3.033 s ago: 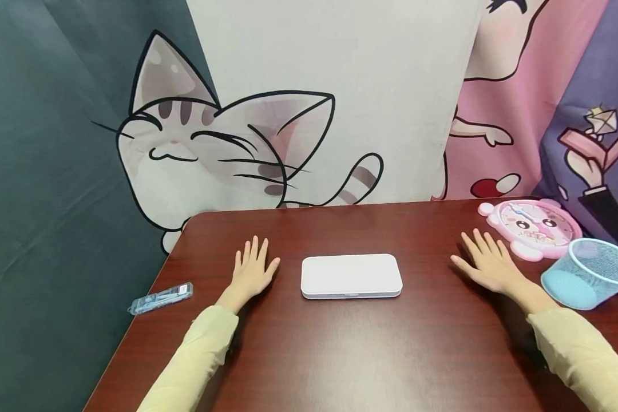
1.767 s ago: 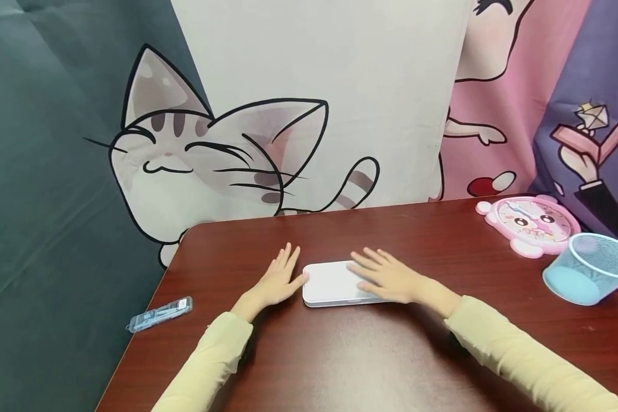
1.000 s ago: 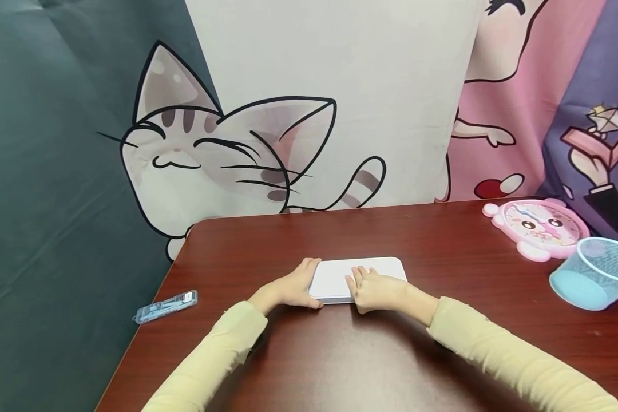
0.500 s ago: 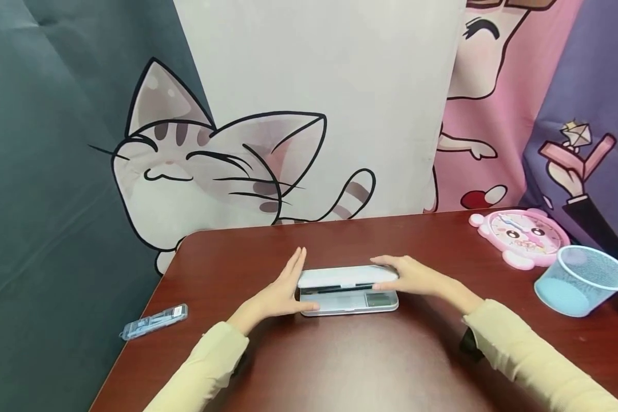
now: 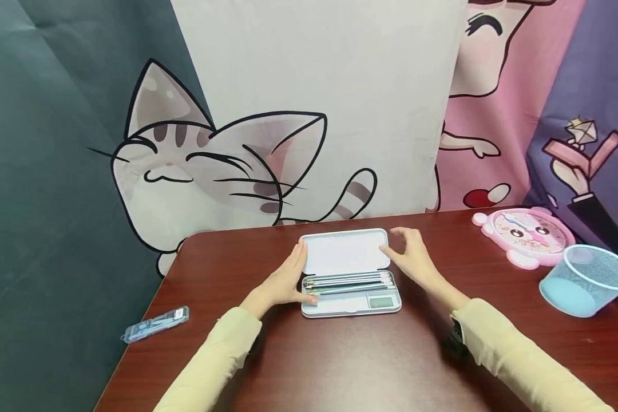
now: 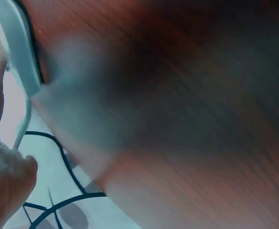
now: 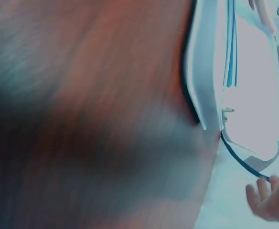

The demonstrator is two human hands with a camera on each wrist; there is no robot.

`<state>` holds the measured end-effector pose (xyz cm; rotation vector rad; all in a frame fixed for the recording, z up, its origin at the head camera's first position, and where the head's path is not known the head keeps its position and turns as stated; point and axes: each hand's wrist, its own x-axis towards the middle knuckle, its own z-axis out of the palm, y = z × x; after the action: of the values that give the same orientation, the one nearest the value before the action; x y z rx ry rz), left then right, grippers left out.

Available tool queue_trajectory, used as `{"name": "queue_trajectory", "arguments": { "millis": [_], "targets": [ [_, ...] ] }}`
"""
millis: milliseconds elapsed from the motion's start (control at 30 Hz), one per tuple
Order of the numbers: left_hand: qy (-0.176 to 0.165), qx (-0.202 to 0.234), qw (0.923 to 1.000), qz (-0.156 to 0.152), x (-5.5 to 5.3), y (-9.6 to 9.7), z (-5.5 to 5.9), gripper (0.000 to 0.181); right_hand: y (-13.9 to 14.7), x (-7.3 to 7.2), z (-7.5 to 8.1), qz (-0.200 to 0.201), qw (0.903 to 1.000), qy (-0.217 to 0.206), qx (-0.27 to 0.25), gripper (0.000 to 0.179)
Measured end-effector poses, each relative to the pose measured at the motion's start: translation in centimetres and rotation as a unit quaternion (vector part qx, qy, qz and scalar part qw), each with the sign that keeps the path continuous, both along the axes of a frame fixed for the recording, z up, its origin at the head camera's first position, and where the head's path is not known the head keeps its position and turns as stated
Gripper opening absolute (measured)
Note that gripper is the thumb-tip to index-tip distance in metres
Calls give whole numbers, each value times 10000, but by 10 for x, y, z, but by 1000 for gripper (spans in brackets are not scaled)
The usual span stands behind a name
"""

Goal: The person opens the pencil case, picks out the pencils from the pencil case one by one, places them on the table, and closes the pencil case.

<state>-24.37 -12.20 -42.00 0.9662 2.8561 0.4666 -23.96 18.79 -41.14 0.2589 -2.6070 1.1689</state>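
Left hand point(image 5: 280, 286) — fingers straight up the lid's point(image 5: 345, 252) left edge, thumb across the case's front-left! | Right hand point(image 5: 414, 260) — relaxed, loosely curved, thumb right at the lid's other edge | White case point(image 5: 340, 307): mid-table point(image 5: 360, 366), between both hands, lid swung back, pencils point(image 5: 347, 280) lying along the rear!

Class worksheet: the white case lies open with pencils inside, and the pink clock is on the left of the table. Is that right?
Not quite: the pink clock is on the right of the table, as the head view shows. The white case lies open with pencils inside.
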Motion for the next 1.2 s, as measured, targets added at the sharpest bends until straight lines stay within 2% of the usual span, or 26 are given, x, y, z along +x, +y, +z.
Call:
{"name": "queue_trajectory", "arguments": {
  "millis": [67,100,200,267,367,433,533,633,767,833,933,1067,1200],
  "targets": [
    [-419,124,9990,-24,-5,-1,-3,126,-1,5,-3,572,9970,318,420,43],
    [-643,179,9978,-51,-7,-1,-4,126,-1,8,-4,865,9925,461,730,39],
    [-1277,399,9909,-119,-11,0,-7,124,0,16,-11,1658,9688,797,1658,32],
    [-1594,395,9863,-117,-13,1,-7,123,0,20,-14,1952,9507,1072,2160,29],
    [-1755,326,9839,-107,-15,1,-7,120,-1,23,-16,2176,9308,1459,2548,25],
    [-1798,268,9833,-111,-16,2,-7,120,-2,24,-16,2262,9222,1628,2682,22],
    [-1837,230,9826,-138,-15,2,-8,119,-3,25,-16,2426,9145,1692,2761,18],
    [-1884,170,9819,-104,-15,2,-8,119,-4,25,-16,2555,9110,1690,2760,15],
    [-1900,165,9816,-41,-16,4,-6,118,-4,24,-15,2490,9127,1861,2653,10],
    [-1908,167,9815,-32,-16,5,-5,118,-1,24,-15,2406,9169,1972,2501,9],
    [-1946,94,9808,12,-15,6,-4,118,6,21,-13,2340,9285,2042,2034,8],
    [-1907,29,9816,77,-13,7,-2,117,27,13,-8,2231,9378,2226,1457,11],
    [-1855,-27,9826,114,-10,7,-1,116,61,7,-2,1866,9441,2336,1387,15]
  ]
}}
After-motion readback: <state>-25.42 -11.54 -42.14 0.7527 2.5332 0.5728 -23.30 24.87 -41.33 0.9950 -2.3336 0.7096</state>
